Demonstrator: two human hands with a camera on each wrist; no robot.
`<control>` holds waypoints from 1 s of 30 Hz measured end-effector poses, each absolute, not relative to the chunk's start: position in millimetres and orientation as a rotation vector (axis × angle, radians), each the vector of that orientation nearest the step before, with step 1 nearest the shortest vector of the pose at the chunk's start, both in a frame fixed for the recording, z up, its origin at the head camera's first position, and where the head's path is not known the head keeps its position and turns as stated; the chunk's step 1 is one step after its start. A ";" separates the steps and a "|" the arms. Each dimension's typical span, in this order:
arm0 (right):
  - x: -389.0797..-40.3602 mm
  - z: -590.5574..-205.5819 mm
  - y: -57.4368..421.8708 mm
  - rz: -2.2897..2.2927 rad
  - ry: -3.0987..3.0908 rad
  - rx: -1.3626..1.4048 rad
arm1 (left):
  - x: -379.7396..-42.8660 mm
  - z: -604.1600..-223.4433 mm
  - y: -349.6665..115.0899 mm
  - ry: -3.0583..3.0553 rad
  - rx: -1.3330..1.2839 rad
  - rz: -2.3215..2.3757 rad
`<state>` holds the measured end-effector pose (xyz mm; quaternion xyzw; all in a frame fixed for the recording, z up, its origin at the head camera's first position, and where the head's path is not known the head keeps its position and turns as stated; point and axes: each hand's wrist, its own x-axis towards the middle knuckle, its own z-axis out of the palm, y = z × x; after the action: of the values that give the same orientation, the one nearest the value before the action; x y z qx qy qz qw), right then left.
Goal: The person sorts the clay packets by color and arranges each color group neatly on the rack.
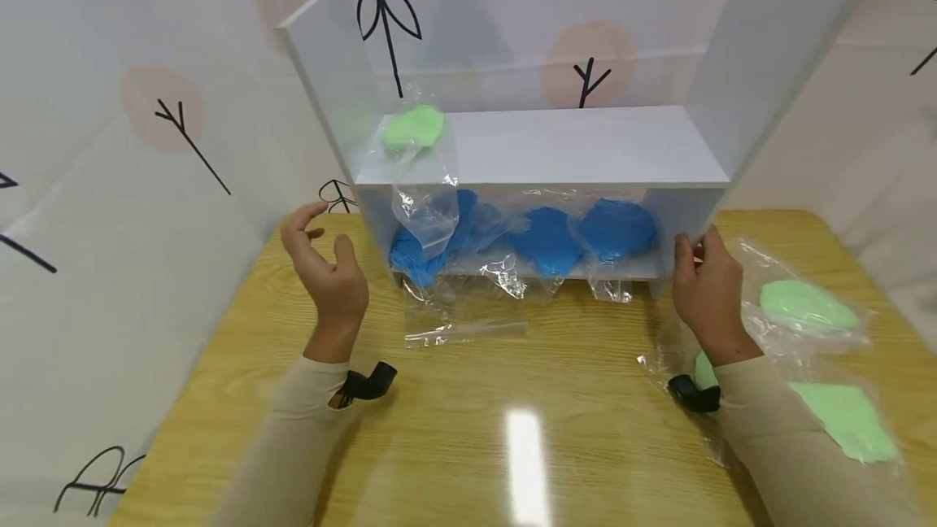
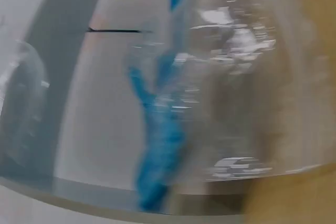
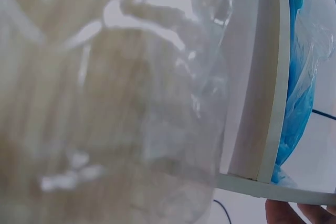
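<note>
A small white shelf unit (image 1: 571, 149) stands on the wooden table. My right hand (image 1: 708, 295) grips the front edge of its right side panel; fingertips (image 3: 281, 212) show at that panel in the right wrist view. Off the unit's left side, my left hand (image 1: 329, 279) is raised, holding nothing, its fingers loosely bent. Clear bags with soft blue contents (image 1: 549, 238) lie along the lower shelf, their ends drooping over its front. On the upper shelf at left, a bag with a pale green piece (image 1: 416, 128) hangs down over the edge. The left wrist view is blurred.
More clear bags with pale green pieces (image 1: 808, 305) lie on the table (image 1: 468, 446) at right, partly beneath my right forearm. A patterned white cloth (image 1: 132, 267) hangs behind and at the sides. Both side panels rise above the upper shelf.
</note>
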<state>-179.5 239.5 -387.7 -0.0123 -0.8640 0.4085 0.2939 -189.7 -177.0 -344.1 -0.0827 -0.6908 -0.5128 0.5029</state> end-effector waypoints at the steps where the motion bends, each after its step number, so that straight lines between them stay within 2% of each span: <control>1: -178.8 -387.6 241.0 1.080 -2.304 -0.042 | -190.2 -354.2 -178.5 -1.723 -0.159 -1.322; 6: -178.8 -387.5 243.8 1.065 -2.297 -0.029 | -198.0 -392.3 -189.5 -2.036 -0.043 -1.712; 14: -182.4 -386.6 237.3 1.068 -2.301 0.026 | -201.8 -425.3 -208.6 -2.277 -0.044 -2.128; 30: -167.1 -371.6 253.6 1.130 -2.573 0.075 | -212.7 -444.6 -211.4 -2.046 -0.296 -2.490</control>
<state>-167.1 253.6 -371.6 0.0263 -0.9028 0.3965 0.1642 -212.7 -211.4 -444.6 -0.0915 -0.6316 -0.7684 -0.0474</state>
